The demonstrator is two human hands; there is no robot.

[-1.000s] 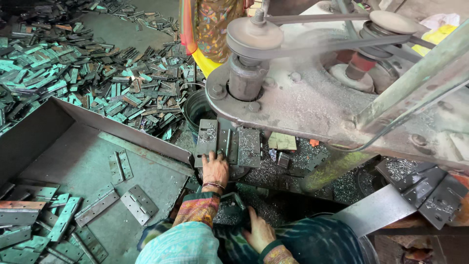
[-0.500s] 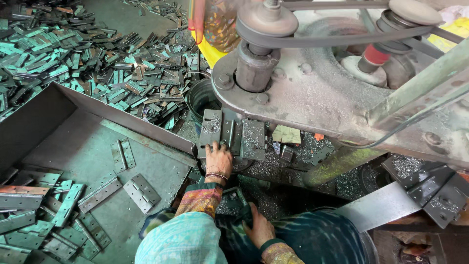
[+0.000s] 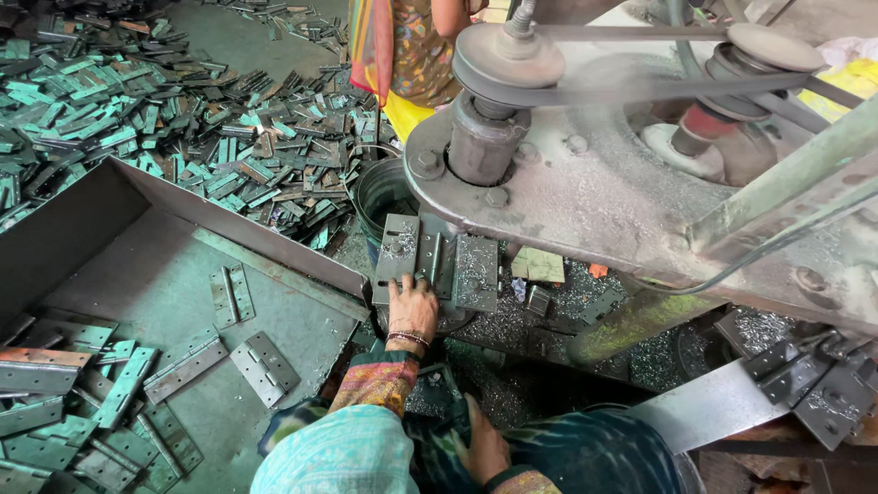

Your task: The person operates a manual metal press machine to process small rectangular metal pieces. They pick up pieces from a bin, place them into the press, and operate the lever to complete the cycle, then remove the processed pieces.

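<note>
My left hand (image 3: pixel 412 308) reaches forward onto the machine's work table and presses its fingers on the near edge of a grey metal hinge (image 3: pixel 399 257) that lies open and flat, dusted with metal shavings. A second flat hinge plate (image 3: pixel 476 272) lies right beside it. My right hand (image 3: pixel 482 447) is low by my lap, its fingers against a dark metal piece (image 3: pixel 437 391); its grip is hidden. A belt-driven spindle (image 3: pixel 487 137) stands just behind the hinges.
A large metal tray (image 3: pixel 165 274) at left holds several loose hinges. A heap of green-tinted hinges (image 3: pixel 183 137) covers the floor behind it. A dark bucket (image 3: pixel 384 197) stands by the machine. Another person in patterned cloth (image 3: pixel 412 46) stands beyond. More plates (image 3: pixel 823 393) lie at right.
My left hand stays on the hinge on the machine table and my right hand stays low by my lap. Only the camera's view has shifted a little.
</note>
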